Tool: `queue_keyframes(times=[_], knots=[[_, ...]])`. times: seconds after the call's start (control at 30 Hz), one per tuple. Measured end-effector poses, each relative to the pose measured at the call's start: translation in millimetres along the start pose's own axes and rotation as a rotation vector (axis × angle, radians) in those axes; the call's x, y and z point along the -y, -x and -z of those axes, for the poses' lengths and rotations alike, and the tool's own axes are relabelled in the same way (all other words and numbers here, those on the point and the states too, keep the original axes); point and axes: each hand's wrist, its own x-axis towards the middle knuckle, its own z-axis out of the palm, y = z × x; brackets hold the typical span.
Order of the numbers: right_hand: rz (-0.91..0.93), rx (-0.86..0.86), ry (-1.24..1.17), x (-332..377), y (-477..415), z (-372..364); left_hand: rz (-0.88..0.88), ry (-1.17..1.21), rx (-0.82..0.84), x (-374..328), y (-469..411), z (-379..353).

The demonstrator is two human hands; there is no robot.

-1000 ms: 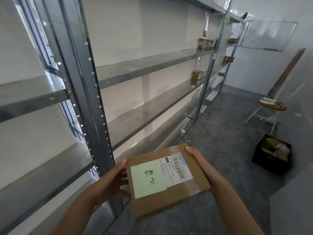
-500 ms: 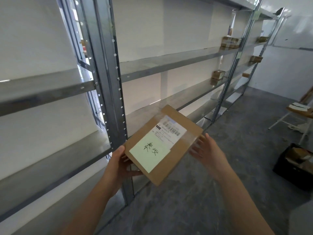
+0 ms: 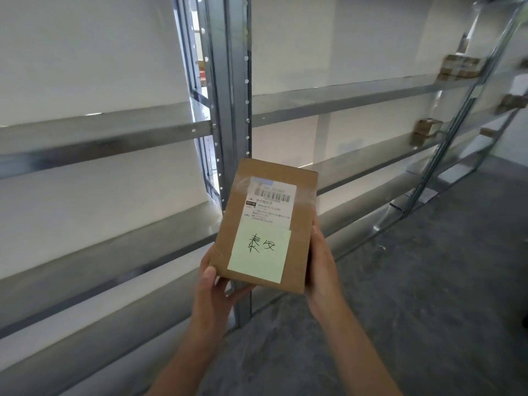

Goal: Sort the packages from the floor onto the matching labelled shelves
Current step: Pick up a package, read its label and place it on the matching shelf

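Note:
A flat brown cardboard package point(image 3: 297, 224) with a white barcode label and a pale green handwritten note is held upright in front of the grey metal shelving point(image 3: 120, 132). My left hand point(image 3: 213, 284) grips its lower left corner, thumb on the front face. My right hand point(image 3: 321, 261) holds the right edge, fingers hidden behind the box. The package is in front of an upright post point(image 3: 231, 81), just above the level of a lower shelf board point(image 3: 143, 247).
Small cardboard boxes sit on shelves at the far right: a stack on the upper shelf point(image 3: 460, 68), one on the middle shelf point(image 3: 427, 127), another further right point(image 3: 513, 102). Grey concrete floor point(image 3: 428, 295) runs along the right.
The package has turned from tilted to upright, long side vertical, and come nearer the shelf post. My right hand, off the box half a second ago, now holds its right edge. The view swung left.

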Motion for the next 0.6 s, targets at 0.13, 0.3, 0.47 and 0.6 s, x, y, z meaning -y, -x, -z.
queue_keyframes(times=[0.13, 0.3, 0.47, 0.6], knots=[[0.026, 0.05, 0.042, 2, 8, -27, -0.053, -0.029, -0.061, -16, 11, 24], [-0.004, 0.16, 0.067, -1, 34, -95, -0.161, 0.037, -0.191, -65, 38, 62], [-0.062, 0.325, 0.011, -11, 80, -173, -0.179, 0.012, -0.32, -113, 87, 128], [-0.09, 0.477, -0.017, -28, 141, -245, -0.181, -0.004, -0.493, -147, 149, 191]])
